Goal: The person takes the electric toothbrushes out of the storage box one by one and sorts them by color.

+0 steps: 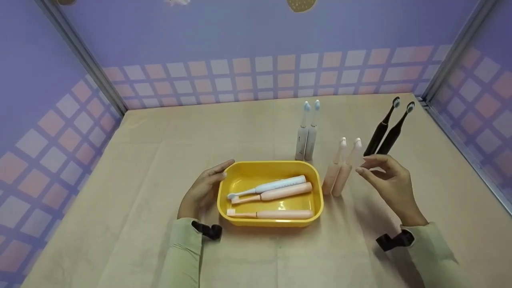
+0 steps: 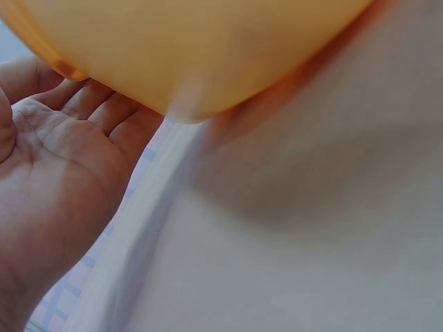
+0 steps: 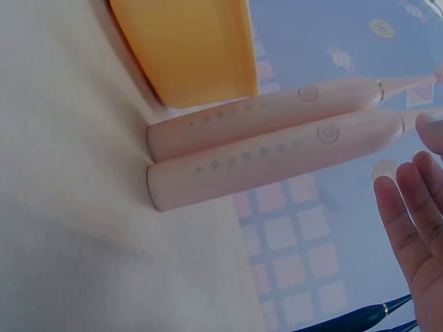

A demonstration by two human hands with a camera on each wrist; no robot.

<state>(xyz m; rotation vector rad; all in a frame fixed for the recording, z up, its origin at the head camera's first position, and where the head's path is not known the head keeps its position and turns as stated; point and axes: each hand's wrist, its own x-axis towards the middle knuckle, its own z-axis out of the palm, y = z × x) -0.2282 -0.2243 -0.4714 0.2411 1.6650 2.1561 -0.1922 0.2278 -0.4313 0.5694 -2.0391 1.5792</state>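
Note:
A yellow plastic basket (image 1: 270,223) holds one white electric toothbrush (image 1: 281,184) and two pink ones lying on their sides. My left hand (image 1: 203,189) touches the basket's left end, its fingers extended along the outer wall, as the left wrist view also shows. Just right of the basket, two pink electric toothbrushes (image 1: 337,176) stand upright side by side. My right hand (image 1: 387,180) is beside their upper parts, thumb and index finger apart with nothing between them. In the right wrist view its other fingers (image 3: 398,214) are extended.
Two white electric toothbrushes (image 1: 306,140) stand behind the basket's right corner. Two black ones (image 1: 384,134) stand at the right, behind my right hand. A pale cloth covers the table (image 1: 180,136). Purple walls with pink and white squares (image 1: 246,76) enclose its back and sides.

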